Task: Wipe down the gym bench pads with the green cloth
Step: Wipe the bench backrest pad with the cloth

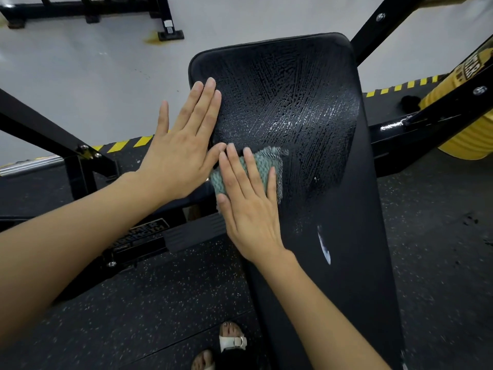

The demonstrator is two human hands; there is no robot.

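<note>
Bench pad point(306, 102), cloth point(268, 162) under fingers point(252, 170)

Black bench pad point(306, 108) with wet streaks; green woven cloth point(266, 166); yellow-black hazard stripes point(128, 144); speckled dark floor point(160, 303).

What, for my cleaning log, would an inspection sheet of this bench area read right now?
surface: bench pad, black; wet streaks across its far half; a pale mark on the nearer part.
job's things: green cloth, flat on the pad near its left edge.
clutter: nothing seen.
grips: left hand flat, fingers straight, resting on the pad's left edge; right hand flat, pressing the cloth.
cables: nothing seen.
surroundings: black steel frame, speckled rubber floor, yellow-black hazard stripe, sandalled feet at the bottom.
</note>
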